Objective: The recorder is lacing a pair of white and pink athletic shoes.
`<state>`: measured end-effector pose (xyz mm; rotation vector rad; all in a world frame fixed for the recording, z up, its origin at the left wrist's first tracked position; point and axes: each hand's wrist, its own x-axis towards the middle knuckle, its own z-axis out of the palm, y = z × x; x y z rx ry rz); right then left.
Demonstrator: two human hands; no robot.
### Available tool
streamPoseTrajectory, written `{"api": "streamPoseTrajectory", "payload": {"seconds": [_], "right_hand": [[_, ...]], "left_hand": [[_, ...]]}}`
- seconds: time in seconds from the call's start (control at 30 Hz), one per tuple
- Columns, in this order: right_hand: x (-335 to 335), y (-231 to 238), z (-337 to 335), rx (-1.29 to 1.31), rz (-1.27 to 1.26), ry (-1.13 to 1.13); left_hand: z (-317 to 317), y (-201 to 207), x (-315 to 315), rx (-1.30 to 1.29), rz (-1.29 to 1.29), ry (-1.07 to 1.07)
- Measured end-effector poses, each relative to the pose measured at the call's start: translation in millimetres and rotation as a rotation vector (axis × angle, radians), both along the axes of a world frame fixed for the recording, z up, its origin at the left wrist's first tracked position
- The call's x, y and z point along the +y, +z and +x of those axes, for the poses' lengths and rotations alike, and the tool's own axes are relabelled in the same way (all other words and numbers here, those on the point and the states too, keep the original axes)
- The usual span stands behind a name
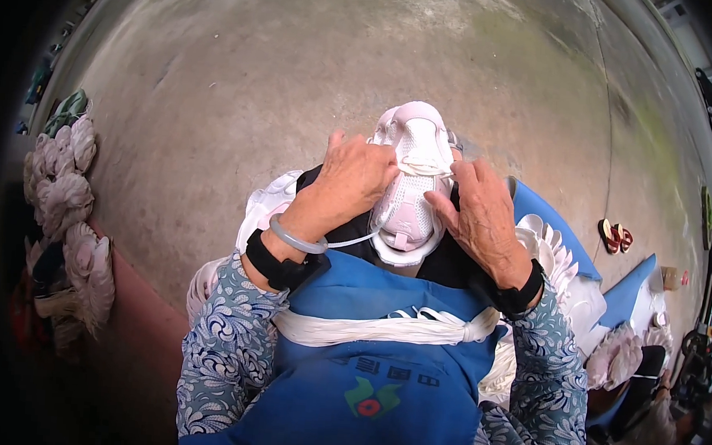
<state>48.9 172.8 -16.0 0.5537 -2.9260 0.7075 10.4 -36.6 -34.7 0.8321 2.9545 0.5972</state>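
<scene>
Blue apron cloth (pixel 377 285) spreads nearest below the head camera, smooth and slightly creased, with a thick hank of white laces (pixel 366 331) slung across it and gathered into a knot toward the person's right. From where I stand, the pale pink and white shoe (pixel 410 205) sits just beyond the apron, between the two hands, its long axis running almost straight away from the body. Neither hand is clearly nearer: the left hand (pixel 359 174) flanks one side and the right hand (pixel 483 218) the other, both at about its middle, where a flat white strip (pixel 424 168) crosses the upper. Left fingers are curled in against the strip's end; I can't tell whether they pinch it. Right hand is loosely open, fingertips at the opposite end, thumb set apart and pointing across the near half. Perforated mesh there gives way to a smooth pink panel, a small loop and a thick, rounded white rim; the far part swells into padded pink lobes. A round, greyish bangle (pixel 296 237) circles the left wrist, and a thin pale cord (pixel 355 241) stretches between it and the shoe. Leaf-swirl sleeves (pixel 230 341) and rough, stained concrete (pixel 241 109) complete the textures.
</scene>
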Motion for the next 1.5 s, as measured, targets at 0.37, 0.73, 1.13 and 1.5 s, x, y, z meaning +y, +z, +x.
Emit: {"api": "streamPoseTrajectory", "payload": {"seconds": [0.37, 0.73, 1.13, 1.5], "right_hand": [[-24, -20, 9, 0.086, 0.213, -0.058], [3, -27, 7, -0.093, -0.275, 0.028], [-28, 0, -2, 0.463, 0.503, 0.171], [-59, 13, 29, -0.311, -0.470, 0.118]], "left_hand": [[34, -10, 13, 0.224, -0.110, 0.104], [33, -13, 12, 0.032, -0.095, 0.063], [38, -6, 11, 0.038, -0.113, 0.127], [39, -16, -2, 0.251, 0.199, 0.207]]}}
